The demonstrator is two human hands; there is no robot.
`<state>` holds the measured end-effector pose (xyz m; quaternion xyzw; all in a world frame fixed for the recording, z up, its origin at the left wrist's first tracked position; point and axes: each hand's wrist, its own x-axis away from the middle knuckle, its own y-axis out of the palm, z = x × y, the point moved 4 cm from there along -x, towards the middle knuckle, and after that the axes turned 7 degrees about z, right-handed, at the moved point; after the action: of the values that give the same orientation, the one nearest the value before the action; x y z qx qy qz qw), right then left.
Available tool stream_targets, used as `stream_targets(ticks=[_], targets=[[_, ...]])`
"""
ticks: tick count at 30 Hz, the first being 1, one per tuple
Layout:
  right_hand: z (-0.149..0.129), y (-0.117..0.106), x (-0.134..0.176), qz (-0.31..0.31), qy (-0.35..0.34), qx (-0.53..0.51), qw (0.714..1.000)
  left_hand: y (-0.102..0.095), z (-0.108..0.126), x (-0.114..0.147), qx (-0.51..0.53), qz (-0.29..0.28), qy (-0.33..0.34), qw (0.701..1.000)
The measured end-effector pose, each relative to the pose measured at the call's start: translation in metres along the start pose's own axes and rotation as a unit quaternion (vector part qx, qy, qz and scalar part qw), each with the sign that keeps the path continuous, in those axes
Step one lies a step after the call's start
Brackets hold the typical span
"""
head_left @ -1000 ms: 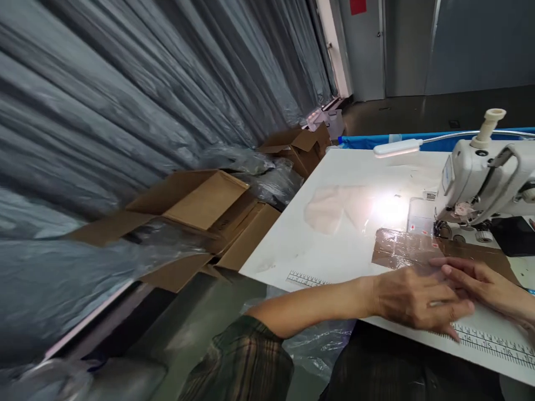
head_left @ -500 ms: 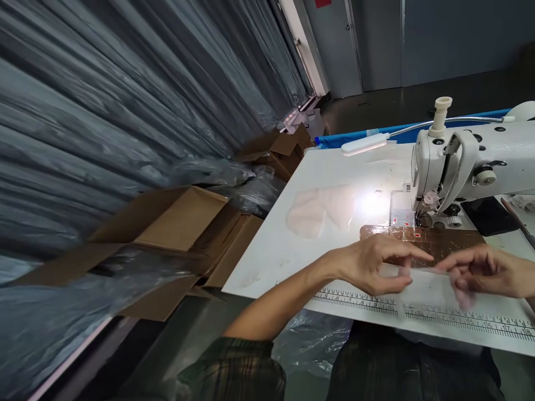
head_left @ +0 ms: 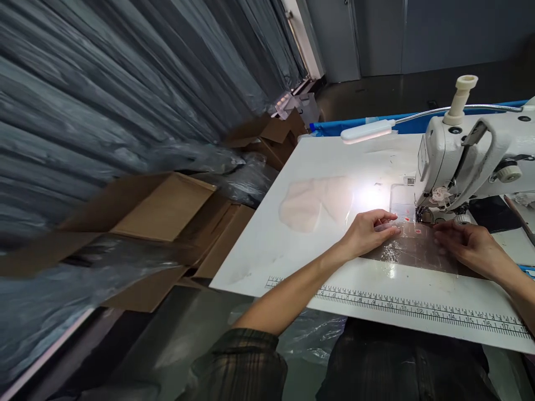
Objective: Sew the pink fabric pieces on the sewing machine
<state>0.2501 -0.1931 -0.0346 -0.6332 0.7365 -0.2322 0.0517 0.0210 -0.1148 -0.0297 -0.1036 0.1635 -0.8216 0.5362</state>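
My left hand (head_left: 370,233) pinches the left edge of a thin see-through sheet (head_left: 422,245), with thumb and fingers together. At the sheet's right side, close to the needle area, my right hand (head_left: 470,245) has its fingers closed on the edge. The sheet lies over a shiny brown plate (head_left: 382,255) just in front of the white sewing machine (head_left: 438,150). Small red marks (head_left: 418,231) show near the presser foot (head_left: 422,214). Whether the sheet is film or sheer cloth, I cannot tell.
Sheer pinkish pieces (head_left: 315,203) lie on the white table (head_left: 267,239), left of a bright lamp (head_left: 368,132). A printed ruler (head_left: 397,305) runs along the front edge. A dark phone (head_left: 493,214) sits right of the needle. Open cardboard boxes (head_left: 167,206) stand at left.
Both hands have moved away from me, from above the ruler up to the presser foot, carrying the see-through sheet. It now lies over the brown plate. The view has shifted slightly.
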Motion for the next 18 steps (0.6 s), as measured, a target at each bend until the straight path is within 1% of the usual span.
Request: stream_targets(ticks=[3,5,7,10,13,15,18], targets=[[0.008,0.003,-0.002,-0.012,0.01,-0.052,0.999,-0.001,0.001,0.001,0.036,-0.001,-0.031,0.999],[0.012,0.003,-0.004,-0.003,0.021,-0.075,0.997,0.001,0.001,0.002,0.071,0.0,-0.052,0.996],[0.013,0.003,-0.003,-0.001,0.032,-0.093,0.995,0.002,0.0,0.003,0.108,0.011,-0.056,0.993],[0.009,0.006,0.001,-0.019,0.061,-0.131,0.989,0.003,0.0,0.003,0.173,0.032,-0.044,0.983],[0.003,0.008,0.007,-0.009,0.087,-0.159,0.983,0.004,0.0,0.003,0.268,0.025,-0.063,0.961],[-0.001,0.008,0.009,0.0,0.087,-0.163,0.983,0.006,0.001,0.003,0.329,0.008,-0.084,0.941],[-0.003,0.008,0.009,-0.012,0.086,-0.176,0.981,0.007,0.007,0.003,0.385,-0.011,-0.106,0.917]])
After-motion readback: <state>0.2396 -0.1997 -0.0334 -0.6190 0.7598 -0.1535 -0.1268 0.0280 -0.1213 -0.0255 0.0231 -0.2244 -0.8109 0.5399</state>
